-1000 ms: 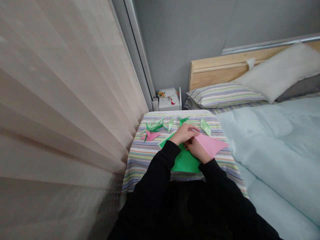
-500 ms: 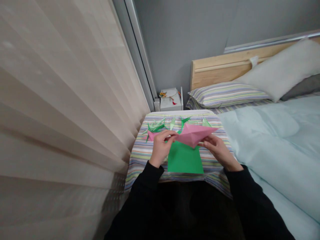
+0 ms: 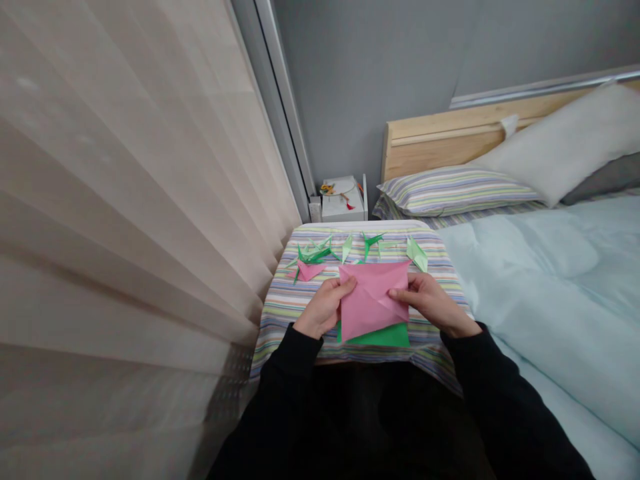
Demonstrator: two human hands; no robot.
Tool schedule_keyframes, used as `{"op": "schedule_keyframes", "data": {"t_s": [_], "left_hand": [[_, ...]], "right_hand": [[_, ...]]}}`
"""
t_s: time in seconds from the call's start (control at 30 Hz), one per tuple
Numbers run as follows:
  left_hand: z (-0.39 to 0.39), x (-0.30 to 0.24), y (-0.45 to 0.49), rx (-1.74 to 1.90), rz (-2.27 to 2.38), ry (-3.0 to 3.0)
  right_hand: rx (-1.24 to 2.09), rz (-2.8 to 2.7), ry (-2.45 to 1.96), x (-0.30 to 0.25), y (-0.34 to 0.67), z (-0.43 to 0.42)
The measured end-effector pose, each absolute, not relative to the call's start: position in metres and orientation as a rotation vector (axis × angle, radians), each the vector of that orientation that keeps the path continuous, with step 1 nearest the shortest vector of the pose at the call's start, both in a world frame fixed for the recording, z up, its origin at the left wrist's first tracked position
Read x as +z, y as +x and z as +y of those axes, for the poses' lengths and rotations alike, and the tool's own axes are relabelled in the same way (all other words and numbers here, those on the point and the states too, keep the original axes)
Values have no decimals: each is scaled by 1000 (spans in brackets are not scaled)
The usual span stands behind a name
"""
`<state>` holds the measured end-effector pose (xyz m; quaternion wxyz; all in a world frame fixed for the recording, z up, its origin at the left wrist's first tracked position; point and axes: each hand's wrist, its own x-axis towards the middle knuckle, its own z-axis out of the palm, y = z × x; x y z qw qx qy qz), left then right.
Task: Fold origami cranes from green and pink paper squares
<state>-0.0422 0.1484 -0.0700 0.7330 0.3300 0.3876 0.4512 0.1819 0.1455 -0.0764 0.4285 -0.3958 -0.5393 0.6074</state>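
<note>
A creased pink sheet of origami paper point(image 3: 375, 300) is spread nearly flat between my hands. My left hand point(image 3: 325, 305) pinches its left edge, thumb on top. On the opposite edge my right hand point(image 3: 434, 301) grips it, with the thumb pressed on the face and the other fingers behind. Beneath it lies a green paper sheet point(image 3: 377, 337), mostly covered, with only its lower strip showing. Beyond my left hand sit a folded pink paper piece point(image 3: 309, 271) and several folded green paper pieces point(image 3: 316, 252).
A striped cloth point(image 3: 285, 313) covers the small table. Along its far side lie a dark green folded piece point(image 3: 370, 243) and a pale green one point(image 3: 417, 255). Pleated curtain point(image 3: 150, 233) hangs at left; a bed point(image 3: 540, 267) stands at right, a white cabinet point(image 3: 344, 212) behind.
The pink paper has gone from a pointed, folded-looking shape to a nearly flat sheet facing me. It has come lower, over the green sheet, and both hands have shifted their grip.
</note>
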Motion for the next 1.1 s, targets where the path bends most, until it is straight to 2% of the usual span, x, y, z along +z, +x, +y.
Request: {"op": "schedule_keyframes", "data": {"t_s": [0.23, 0.53, 0.77, 0.97, 1.1], "left_hand": [[152, -78, -41, 1054, 796, 616], [154, -85, -37, 1183, 967, 793], [149, -85, -34, 1154, 1054, 899], [149, -85, -37, 1184, 1079, 1017], [147, -80, -39, 1181, 1000, 857]], "right_hand": [[1550, -1428, -1062, -82, 191, 145], [1702, -1334, -1120, -90, 193, 141], [1603, -951, -1047, -90, 184, 145], [1512, -955, -1105, -87, 186, 143], [1474, -1024, -1159, -83, 189, 140]]}}
